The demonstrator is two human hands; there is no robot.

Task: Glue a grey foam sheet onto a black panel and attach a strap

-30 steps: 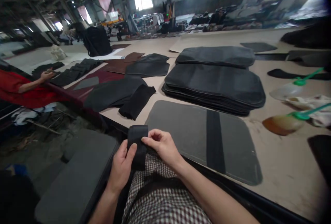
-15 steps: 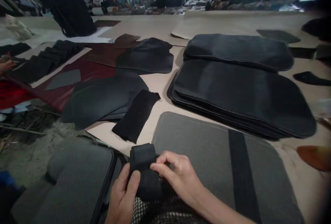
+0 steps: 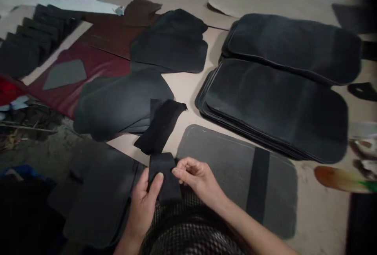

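Close to my body, my left hand [image 3: 145,198] grips a small bundle of black strips [image 3: 163,164], with the thumb pressed on top. My right hand [image 3: 200,182] pinches the right edge of the same bundle between thumb and fingertips. How many layers the bundle has is hidden. Just beyond it lies a loose piece of black cloth [image 3: 160,127]. To the right, a flat grey panel [image 3: 218,168] with rounded corners rests on the table, a black band [image 3: 258,184] running across it.
Two stacks of black rounded panels, a nearer one [image 3: 273,106] and a farther one [image 3: 294,47], stand behind the grey panel. Dark cut sheets [image 3: 123,102] lie over dark red material [image 3: 100,57] at left. Grey panels [image 3: 94,192] hang low at left. An orange-brown object [image 3: 335,178] sits at right.
The view has tilted down. The strips in my hands, earlier showing two bent sections with a fold between, now look flatter and continuous. Both hands keep their hold.
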